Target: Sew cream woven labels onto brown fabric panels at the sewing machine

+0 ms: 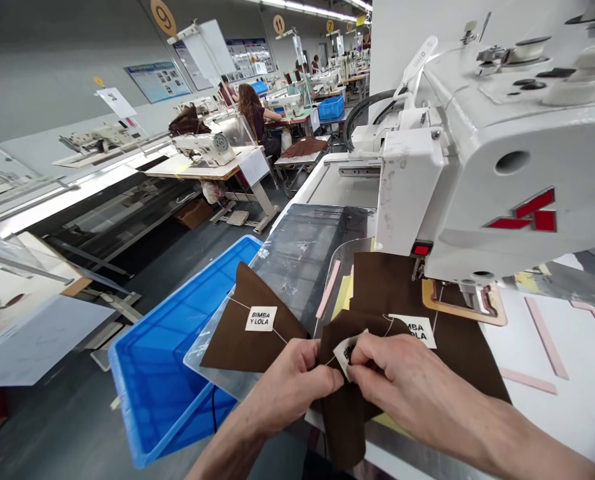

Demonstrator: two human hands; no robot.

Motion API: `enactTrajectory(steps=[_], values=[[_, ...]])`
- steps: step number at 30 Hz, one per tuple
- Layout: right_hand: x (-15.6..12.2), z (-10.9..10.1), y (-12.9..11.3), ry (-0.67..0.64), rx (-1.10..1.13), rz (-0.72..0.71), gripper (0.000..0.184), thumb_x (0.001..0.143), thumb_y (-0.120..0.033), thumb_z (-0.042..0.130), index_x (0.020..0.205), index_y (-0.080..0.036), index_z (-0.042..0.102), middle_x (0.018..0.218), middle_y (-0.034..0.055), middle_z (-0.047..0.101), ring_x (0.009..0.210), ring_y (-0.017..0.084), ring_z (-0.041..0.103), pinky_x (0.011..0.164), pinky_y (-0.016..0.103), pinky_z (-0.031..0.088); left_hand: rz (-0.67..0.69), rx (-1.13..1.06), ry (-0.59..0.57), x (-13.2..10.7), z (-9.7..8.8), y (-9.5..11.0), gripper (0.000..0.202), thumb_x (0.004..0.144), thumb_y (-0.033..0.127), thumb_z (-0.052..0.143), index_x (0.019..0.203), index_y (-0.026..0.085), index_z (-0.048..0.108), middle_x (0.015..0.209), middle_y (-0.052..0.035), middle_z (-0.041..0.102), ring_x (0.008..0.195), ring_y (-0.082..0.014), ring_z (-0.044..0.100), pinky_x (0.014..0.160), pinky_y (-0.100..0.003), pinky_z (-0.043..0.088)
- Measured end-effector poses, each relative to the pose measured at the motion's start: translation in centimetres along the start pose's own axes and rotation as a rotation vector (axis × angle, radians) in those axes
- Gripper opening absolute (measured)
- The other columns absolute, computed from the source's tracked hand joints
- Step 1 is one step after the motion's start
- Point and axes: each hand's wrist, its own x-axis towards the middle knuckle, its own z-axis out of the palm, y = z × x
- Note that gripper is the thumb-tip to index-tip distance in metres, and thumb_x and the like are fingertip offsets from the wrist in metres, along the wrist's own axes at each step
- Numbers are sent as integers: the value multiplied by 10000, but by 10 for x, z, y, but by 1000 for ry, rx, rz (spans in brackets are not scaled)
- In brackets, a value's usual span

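My left hand pinches the edge of a folded brown fabric piece between thumb and fingers. Close beside it, my right hand grips the same piece at its white label, which is bent and partly covered by my fingers. To the left lies another brown piece with a flat "BIMBA Y LOLA" label, a pale thread running from it towards my hands. Behind my right hand, a third brown piece with a partly hidden label lies under the sewing machine's metal clamp frame.
The large white sewing machine head overhangs the work on the right. A blue bin stands below the clear table edge at left. Pink strips are stuck on the white plate. Further off, a person sits among other sewing machines.
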Motion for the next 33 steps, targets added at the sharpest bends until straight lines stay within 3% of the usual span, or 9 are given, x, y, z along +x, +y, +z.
enactTrajectory(steps=[6,16,20,24,26,29,31,33], values=[[2,0,-2,14,-76,-5,206,969,-186,464,773,-243,438,743,-50,613,641,146,501,576,290,321,13,19,34,1,3,-1,79,785,225,594,761,150,605,686,8,542,632,-123,465,574,-258,282],[0,22,-13,86,-272,25,152,951,-169,440,827,-248,405,756,-3,609,594,174,485,573,331,223,26,5,119,5,11,-3,117,712,166,563,630,173,479,599,56,397,553,-77,297,510,-235,212],[-2,11,-13,64,-110,5,205,987,-190,439,792,-245,403,731,-35,585,604,151,474,571,309,282,8,-75,84,3,6,-4,106,732,210,607,660,161,546,605,34,469,544,-88,390,508,-222,252],[-3,-9,-9,113,92,-6,235,1043,-282,457,824,-260,538,755,-60,608,673,139,533,600,281,369,13,-185,29,0,-1,-5,124,721,248,667,769,134,660,689,-20,600,594,-130,523,550,-226,363],[-1,-13,-5,217,127,11,226,1070,-377,454,932,-283,606,863,-49,650,716,141,569,630,289,408,27,-238,14,-1,-2,-4,164,716,260,692,815,130,694,734,-40,641,650,-160,580,617,-251,439],[1,-9,1,327,100,11,269,1054,-475,501,1253,-323,600,1214,7,657,935,181,643,742,321,468,50,-298,-2,-1,-3,-4,188,705,252,707,840,125,739,745,-52,668,693,-181,615,707,-293,500],[3,-4,2,285,76,-12,367,1030,-485,548,1361,-328,555,1319,30,626,1094,225,629,843,350,474,66,-326,-7,0,-3,-5,198,683,225,704,842,120,759,733,-53,672,675,-173,610,719,-298,507],[3,1,2,188,69,-6,253,1028,-481,542,1174,-293,630,1130,20,674,1024,229,629,822,347,461,81,-348,-6,3,-4,-6,204,663,191,695,836,112,769,724,-52,671,666,-163,606,727,-293,505]])
